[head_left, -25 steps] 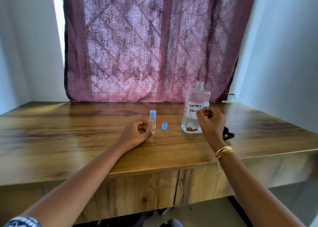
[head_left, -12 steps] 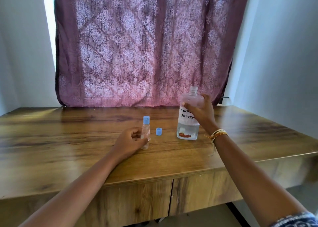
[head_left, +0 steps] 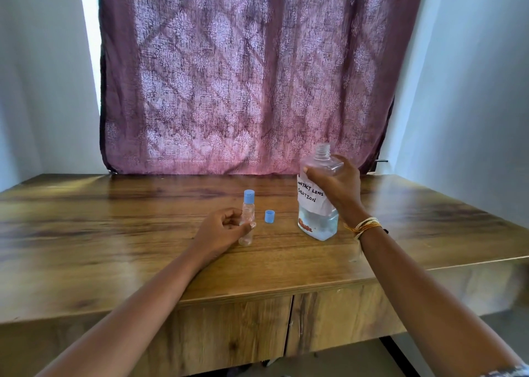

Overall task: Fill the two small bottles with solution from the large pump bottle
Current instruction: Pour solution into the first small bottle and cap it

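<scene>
On the wooden table (head_left: 114, 248), your left hand (head_left: 220, 230) curls round a small clear plastic bottle (head_left: 246, 228), thumb and fingers pinching its body just below the neck. A blue flip cap shows above your fingers; whether it belongs to that bottle or to a second one standing behind it, I cannot tell. A loose blue cap (head_left: 269, 216) sits just beside it, on the side toward the big bottle.

Your right hand (head_left: 335, 186) is wrapped round the shoulder of the large clear square-sided bottle (head_left: 317, 222), which bears a handwritten "contact lens solution" label. The bottle's neck is open, with no pump fitted, and liquid fills only its bottom part. It appears lifted slightly off the wood and tilted, its base swung toward the small bottle and its neck leaning away.

What the pour depends on: the small bottle stands upright to the left of the large one, near but not touching, with the loose cap between them. Your right hand is the one carrying the solution, so I judge it must bring the open neck leftward over the small mouth and tip it that way. With so narrow a target, spilling looks likely unless your left hand steadies the small bottle.
</scene>
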Motion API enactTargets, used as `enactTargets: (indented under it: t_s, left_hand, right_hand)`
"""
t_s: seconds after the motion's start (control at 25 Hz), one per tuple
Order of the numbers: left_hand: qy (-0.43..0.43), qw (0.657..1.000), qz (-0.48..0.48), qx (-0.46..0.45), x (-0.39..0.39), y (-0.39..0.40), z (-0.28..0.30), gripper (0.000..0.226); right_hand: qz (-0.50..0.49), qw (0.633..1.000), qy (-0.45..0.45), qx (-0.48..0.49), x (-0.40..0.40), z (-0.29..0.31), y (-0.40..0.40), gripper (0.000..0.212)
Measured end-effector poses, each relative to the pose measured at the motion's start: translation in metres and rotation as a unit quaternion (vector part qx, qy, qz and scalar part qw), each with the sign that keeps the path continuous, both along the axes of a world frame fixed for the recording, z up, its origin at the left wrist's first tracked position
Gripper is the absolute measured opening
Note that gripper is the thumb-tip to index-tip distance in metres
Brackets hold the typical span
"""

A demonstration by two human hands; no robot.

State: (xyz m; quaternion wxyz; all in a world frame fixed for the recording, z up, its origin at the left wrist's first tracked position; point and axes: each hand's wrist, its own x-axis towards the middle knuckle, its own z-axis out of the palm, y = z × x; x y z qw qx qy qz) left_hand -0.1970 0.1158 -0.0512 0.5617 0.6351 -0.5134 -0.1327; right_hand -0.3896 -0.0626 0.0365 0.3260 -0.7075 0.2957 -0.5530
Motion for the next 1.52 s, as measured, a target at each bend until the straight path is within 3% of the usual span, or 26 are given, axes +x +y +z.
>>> enactTargets:
  t_s: [0.16,0.36,0.6,0.88,1.52]
  left_hand:
    - [0.006,1.0,0.001,-0.004,0.001,-0.001,0.0,0.062]
    - [0.001,1.0,-0.006,-0.019,0.0,0.001,0.002,0.059]
    - [0.036,0.999,-0.026,-0.024,-0.003,-0.001,0.001,0.035]
    - [0.054,0.997,-0.046,-0.04,-0.011,0.003,0.008,0.019]
    - [0.052,0.997,-0.039,-0.042,-0.015,0.007,0.013,0.025]
  right_hand:
    - [-0.008,0.996,0.007,-0.092,0.006,-0.006,0.023,0.059]
    - [0.006,0.965,0.109,-0.241,0.011,-0.019,0.031,0.066]
    - [0.033,0.913,0.179,-0.365,0.02,-0.037,0.029,0.065]
    - [0.034,0.874,0.217,-0.434,0.031,-0.045,0.023,0.061]
    - [0.0,0.825,0.266,-0.498,0.034,-0.037,0.021,0.062]
